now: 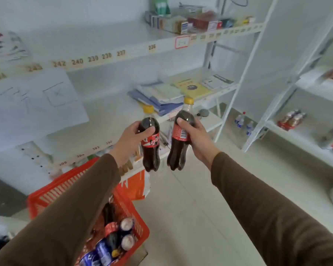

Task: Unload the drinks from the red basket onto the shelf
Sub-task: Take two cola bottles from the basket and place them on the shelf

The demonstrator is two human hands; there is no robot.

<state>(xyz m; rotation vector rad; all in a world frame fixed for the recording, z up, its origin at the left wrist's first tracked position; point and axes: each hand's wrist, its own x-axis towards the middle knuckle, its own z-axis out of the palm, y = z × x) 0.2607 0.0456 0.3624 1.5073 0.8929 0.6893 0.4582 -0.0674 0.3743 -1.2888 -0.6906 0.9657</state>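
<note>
My left hand (pixel 130 140) grips a cola bottle (pixel 150 146) with a yellow cap and red label, held upright in the air. My right hand (pixel 197 139) grips a second cola bottle (pixel 178 148) of the same kind, tilted slightly right at the top. Both bottles hang side by side in front of the white shelf (pixel 104 120). Below my left arm stands the red basket (pixel 69 181). Inside it lie another cola bottle (pixel 110 227) and several blue cans (pixel 104 250).
The white shelf unit has numbered tags along its edges. Papers and booklets (pixel 169 95) lie on the middle level, small boxes (pixel 196 22) on the top one. A second rack (pixel 304 135) at right holds small bottles. Water bottles (pixel 242 121) stand on the floor.
</note>
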